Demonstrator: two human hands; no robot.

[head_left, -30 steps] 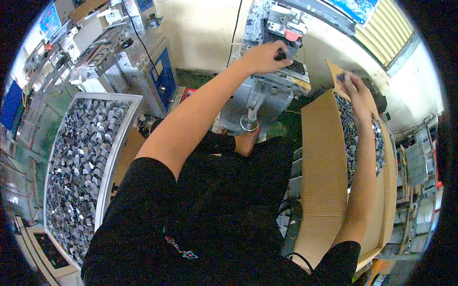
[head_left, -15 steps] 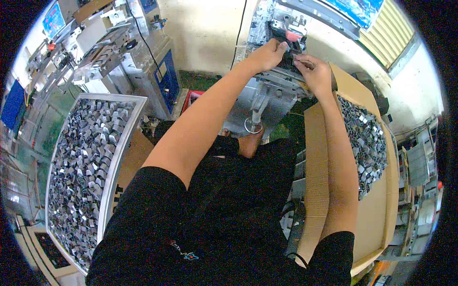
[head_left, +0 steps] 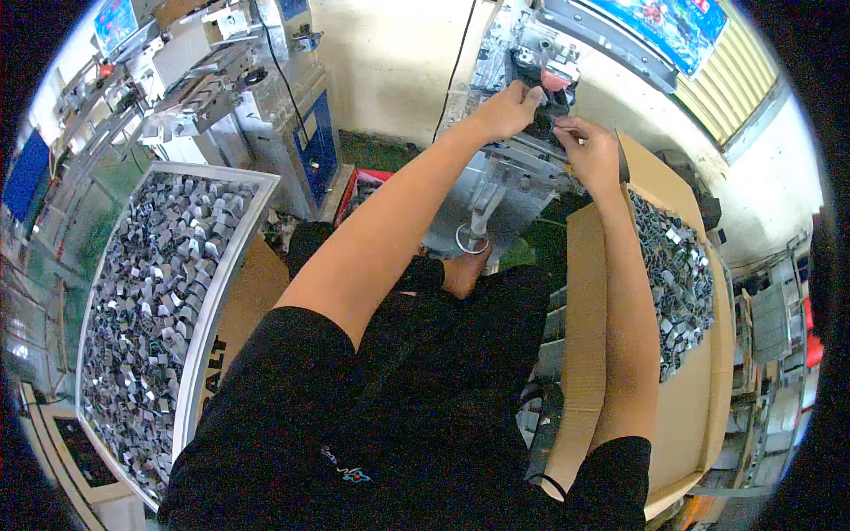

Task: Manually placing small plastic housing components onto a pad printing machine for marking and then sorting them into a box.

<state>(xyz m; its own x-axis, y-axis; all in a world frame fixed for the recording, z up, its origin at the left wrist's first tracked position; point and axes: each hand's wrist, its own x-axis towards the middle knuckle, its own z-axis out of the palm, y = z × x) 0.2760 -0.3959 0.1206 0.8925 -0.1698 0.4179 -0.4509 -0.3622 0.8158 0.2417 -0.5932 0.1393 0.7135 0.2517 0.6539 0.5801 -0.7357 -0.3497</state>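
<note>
Both my hands are at the working head of a bench machine (head_left: 496, 190), just below a red part (head_left: 556, 80). My left hand (head_left: 509, 112) has its fingers curled closed against the dark tooling, its thumb on top; what it grips is hidden. My right hand (head_left: 591, 152) pinches thumb and forefinger together at the right side of the tooling. Anything between those fingertips is too small to name. To my right, small bent grey metal pieces (head_left: 677, 283) lie heaped in a cardboard box (head_left: 584, 292).
At my left stands a light-rimmed tray (head_left: 265, 188) full of curved grey metal pieces (head_left: 164, 292). Another machine with a blue panel (head_left: 316, 146) stands beyond it. A red bin (head_left: 363, 188) sits beside the bench machine. A bare foot (head_left: 465, 273) shows underneath.
The view has shifted slightly, so the machine sits a little lower and further right. Both hands stay at the tooling, with nearly the same finger positions.
</note>
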